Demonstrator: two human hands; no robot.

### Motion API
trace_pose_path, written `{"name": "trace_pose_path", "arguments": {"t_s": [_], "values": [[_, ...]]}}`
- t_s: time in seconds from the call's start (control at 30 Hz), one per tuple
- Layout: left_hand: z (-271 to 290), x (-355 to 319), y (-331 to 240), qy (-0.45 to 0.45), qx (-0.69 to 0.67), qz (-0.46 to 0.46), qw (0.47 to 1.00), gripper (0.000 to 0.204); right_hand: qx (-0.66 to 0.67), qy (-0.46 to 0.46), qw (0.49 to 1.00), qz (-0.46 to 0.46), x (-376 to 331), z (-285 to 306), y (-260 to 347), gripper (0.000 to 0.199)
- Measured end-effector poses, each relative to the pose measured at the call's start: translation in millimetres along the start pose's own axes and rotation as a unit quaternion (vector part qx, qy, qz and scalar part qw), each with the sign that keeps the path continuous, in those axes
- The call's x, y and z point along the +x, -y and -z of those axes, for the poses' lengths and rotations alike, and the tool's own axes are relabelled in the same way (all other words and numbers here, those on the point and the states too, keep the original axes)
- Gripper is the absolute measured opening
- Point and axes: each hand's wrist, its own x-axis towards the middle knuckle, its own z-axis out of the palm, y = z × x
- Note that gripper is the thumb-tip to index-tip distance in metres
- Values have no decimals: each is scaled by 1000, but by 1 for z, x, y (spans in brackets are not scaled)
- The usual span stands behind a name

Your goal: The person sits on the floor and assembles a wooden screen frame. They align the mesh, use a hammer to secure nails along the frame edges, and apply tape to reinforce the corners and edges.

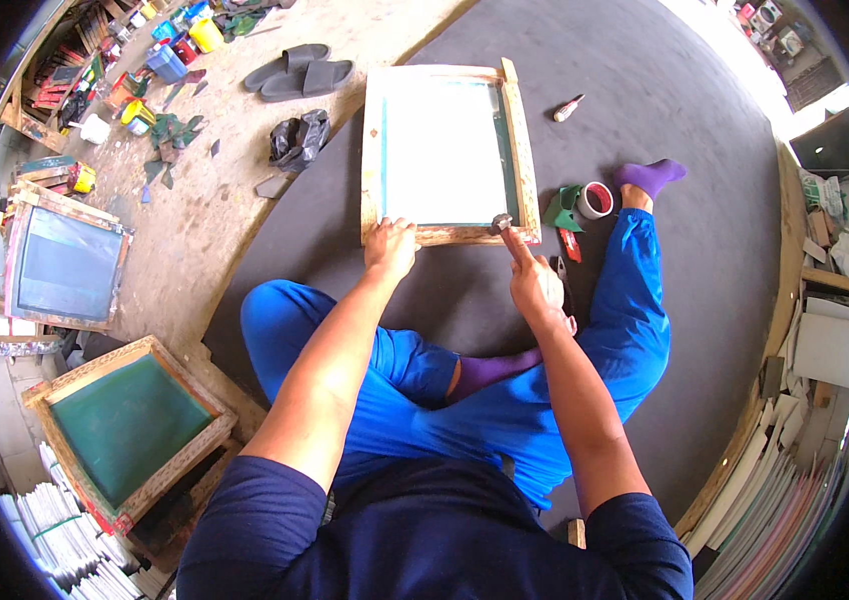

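Observation:
A wooden screen-printing frame (373, 160) with pale mesh and a teal border lies flat in front of me on the dark board. My left hand (392, 248) grips its near bar at the left corner, fingers curled over the wood. At the near right corner, my right hand (533, 278) is closed, index finger stretched forward, on a hand tool with a small dark metal head (502, 224). The head sits at the bar; my hand hides most of the handle, so its kind is unclear. A white object shows beside that hand, partly covered.
Right of the frame are a tape roll (596, 200), a green scrap (563, 210), a red cutter (571, 245) and a small tube (569, 108). My legs flank the work. Left are a green-mesh frame (135, 425), another frame (70, 262), sandals (305, 75) and paint tubs (167, 62).

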Motion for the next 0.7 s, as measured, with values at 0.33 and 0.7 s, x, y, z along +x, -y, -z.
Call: {"name": "trace_pose_path", "arguments": {"t_s": [0.33, 0.7], "values": [[3, -7, -5, 18, -5, 4, 1000, 33, 20, -9, 1000, 3, -15, -20, -7, 67], [10, 0, -3, 16, -19, 10, 1000, 38, 30, -35, 999, -14, 6, -5, -8, 70]]}}
